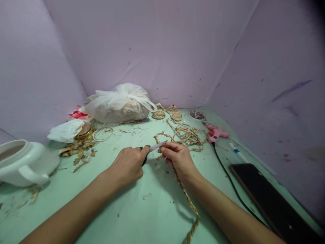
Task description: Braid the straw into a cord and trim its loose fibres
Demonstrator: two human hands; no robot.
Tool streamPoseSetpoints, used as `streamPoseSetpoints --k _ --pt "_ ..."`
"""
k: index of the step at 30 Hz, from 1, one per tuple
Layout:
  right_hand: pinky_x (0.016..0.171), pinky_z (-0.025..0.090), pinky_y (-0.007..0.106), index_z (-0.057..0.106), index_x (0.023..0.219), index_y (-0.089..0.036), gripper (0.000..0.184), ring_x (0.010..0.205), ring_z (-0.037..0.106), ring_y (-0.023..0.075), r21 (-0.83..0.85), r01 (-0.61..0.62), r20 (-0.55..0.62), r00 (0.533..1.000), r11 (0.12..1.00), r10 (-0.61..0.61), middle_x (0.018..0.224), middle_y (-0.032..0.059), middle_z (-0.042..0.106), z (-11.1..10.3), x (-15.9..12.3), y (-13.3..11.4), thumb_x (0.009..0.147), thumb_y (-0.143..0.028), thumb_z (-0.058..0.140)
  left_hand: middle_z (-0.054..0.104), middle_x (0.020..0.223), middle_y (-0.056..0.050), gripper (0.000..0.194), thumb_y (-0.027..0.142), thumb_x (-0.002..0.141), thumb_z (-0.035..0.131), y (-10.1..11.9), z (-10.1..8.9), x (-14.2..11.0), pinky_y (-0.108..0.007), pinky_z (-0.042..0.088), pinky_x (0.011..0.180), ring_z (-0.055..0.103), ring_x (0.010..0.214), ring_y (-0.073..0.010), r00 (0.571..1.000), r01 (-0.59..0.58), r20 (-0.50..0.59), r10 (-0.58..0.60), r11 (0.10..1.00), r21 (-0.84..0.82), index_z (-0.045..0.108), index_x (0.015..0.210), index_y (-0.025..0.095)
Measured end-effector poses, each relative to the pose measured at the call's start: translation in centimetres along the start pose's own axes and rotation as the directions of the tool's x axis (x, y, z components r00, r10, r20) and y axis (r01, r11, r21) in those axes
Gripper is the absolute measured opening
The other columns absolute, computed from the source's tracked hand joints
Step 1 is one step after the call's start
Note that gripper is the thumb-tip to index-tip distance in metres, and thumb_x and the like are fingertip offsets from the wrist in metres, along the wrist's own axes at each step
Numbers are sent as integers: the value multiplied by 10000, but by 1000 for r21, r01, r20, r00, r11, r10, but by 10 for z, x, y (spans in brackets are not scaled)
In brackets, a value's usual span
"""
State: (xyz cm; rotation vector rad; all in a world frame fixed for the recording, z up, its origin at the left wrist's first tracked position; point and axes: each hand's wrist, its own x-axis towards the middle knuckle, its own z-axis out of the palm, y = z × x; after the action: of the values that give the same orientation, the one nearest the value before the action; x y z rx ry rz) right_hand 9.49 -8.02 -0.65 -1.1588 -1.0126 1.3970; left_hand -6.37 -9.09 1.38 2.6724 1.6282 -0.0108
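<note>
My left hand (129, 163) is closed around the dark handles of a pair of scissors (156, 146), whose blades point right. The blade tips reach the fingertips of my right hand (179, 157). That hand pinches a braided straw-coloured cord (183, 189), which hangs from beneath it down to the bottom edge of the view. More of the cord lies in a loose tangle (189, 135) just beyond my right hand. Whether the blades are cutting the cord cannot be made out.
A pink glue gun (217, 133) with a black cable, a marker (238, 152) and a black phone (269, 196) lie right. At the back sit small woven slippers (174, 113) and a white plastic bag (119, 105). Left are a white pot (38, 162), dry scraps (77, 149) and a ring (103, 134).
</note>
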Motion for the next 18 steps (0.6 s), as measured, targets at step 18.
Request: streamPoseSetpoints --k 18 --pt "379 302 187 611 637 -132 188 423 477 78 35 -173 192 968 984 163 503 -8 595 8 -5 8 479 -191 693 569 592 24 458 270 535 708 -9 6 14 -234 414 547 563 523 -117 891 149 202 -406 -158 -976 514 925 131"
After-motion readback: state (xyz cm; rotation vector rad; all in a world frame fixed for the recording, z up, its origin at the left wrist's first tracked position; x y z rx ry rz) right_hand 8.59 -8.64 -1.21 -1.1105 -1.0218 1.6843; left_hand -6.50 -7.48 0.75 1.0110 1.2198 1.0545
